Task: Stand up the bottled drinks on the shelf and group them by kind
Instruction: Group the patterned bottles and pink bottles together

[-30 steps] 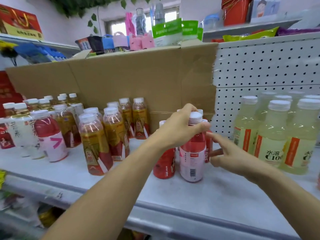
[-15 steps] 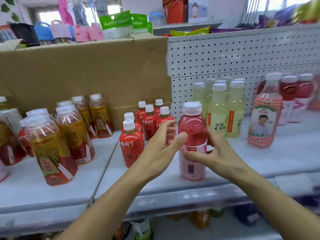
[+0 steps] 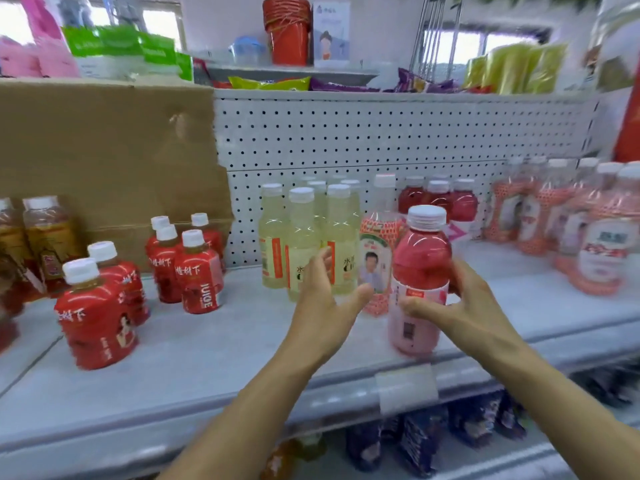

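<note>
Head view: the right hand (image 3: 464,306) grips the pink bottle (image 3: 420,258) (white ribbed cap, smooth plastic), which is upright at centre right near the front edge of the shelf (image 3: 207,358). The left hand (image 3: 325,303) is spread and holds nothing. It sits just left of the pink bottle and partly covers the pale yellow bottles (image 3: 304,244) and the portrait-label bottle (image 3: 375,244). Squat red bottles (image 3: 197,275) stand at lower left, before brown cardboard (image 3: 104,150) and a perforated white panel (image 3: 381,133).

In your right fingers (image 3: 426,308), the bottle (image 3: 420,268) is pink-red, white-capped; beyond your left fingers (image 3: 320,268), pale yellow bottles (image 3: 302,244) show orange stripes.
</note>
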`<state>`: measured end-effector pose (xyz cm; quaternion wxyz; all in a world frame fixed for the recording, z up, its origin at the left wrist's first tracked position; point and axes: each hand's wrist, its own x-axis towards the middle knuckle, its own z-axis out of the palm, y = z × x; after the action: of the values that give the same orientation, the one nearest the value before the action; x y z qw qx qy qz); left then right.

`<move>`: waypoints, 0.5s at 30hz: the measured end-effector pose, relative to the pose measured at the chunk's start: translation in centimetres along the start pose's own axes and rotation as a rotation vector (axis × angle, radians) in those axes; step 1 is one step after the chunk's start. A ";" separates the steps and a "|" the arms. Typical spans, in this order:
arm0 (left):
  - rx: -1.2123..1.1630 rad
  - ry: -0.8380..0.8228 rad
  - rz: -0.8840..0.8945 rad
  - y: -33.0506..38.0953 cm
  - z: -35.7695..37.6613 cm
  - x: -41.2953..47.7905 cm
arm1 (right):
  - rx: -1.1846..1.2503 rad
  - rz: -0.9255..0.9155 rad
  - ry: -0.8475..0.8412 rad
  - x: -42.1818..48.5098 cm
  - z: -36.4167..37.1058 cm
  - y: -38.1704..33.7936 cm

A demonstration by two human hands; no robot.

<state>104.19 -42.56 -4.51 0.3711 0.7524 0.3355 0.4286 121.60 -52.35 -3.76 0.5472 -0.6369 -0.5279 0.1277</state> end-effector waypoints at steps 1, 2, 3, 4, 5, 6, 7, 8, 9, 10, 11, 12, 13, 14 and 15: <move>0.015 0.024 -0.013 0.1 1.6 0.8 | -0.001 0.022 0.014 0.7 -1.3 0.9; 0.022 0.048 -0.030 0.1 3.0 1.6 | 0.010 0.047 0.025 1.4 -2.4 1.8; 0.019 0.067 -0.049 0.1 4.2 2.3 | 0.025 0.067 0.037 2.1 -3.3 2.6; 0.012 0.082 -0.069 0.0 5.2 3.0 | 0.038 0.080 0.049 2.8 -4.0 3.4; 0.007 0.097 -0.086 -0.1 6.1 3.6 | 0.041 0.087 0.059 3.6 -4.5 4.1; 0.003 0.110 -0.098 -0.2 6.8 4.1 | 0.037 0.091 0.063 4.4 -5.0 4.7; 0.002 0.128 -0.109 -0.3 7.5 4.5 | 0.031 0.090 0.065 5.2 -5.3 5.3; 0.001 0.145 -0.120 -0.5 8.1 5.0 | 0.021 0.090 0.066 6.0 -5.6 5.8; 0.000 0.161 -0.127 -0.7 8.6 5.4 | 0.018 0.096 0.066 6.9 -5.8 6.3; 0.002 0.175 -0.135 -0.8 9.0 5.7 | 0.015 0.103 0.065 7.8 -6.0 6.9; 0.004 0.185 -0.141 -0.9 9.4 5.8 | 0.013 0.110 0.064 8.6 -6.1 7.5; 0.004 0.193 -0.144 -1.0 9.6 5.9 | 0.003 0.118 0.062 9.5 -6.2 8.1; 0.000 0.199 -0.141 -1.0 9.8 6.0 | -0.006 0.122 0.063 10.3 -6.3 8.6; -0.009 0.203 -0.138 -1.0 9.9 6.0 | -0.021 0.125 0.068 11.1 -6.3 9.1; -0.012 0.207 -0.137 -0.8 10.0 5.9 | -0.032 0.131 0.072 11.8 -6.3 9.7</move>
<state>115.34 -40.02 -6.46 0.3673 0.6772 0.4200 0.4797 136.26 -44.81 -4.56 0.5462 -0.6829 -0.4669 0.1317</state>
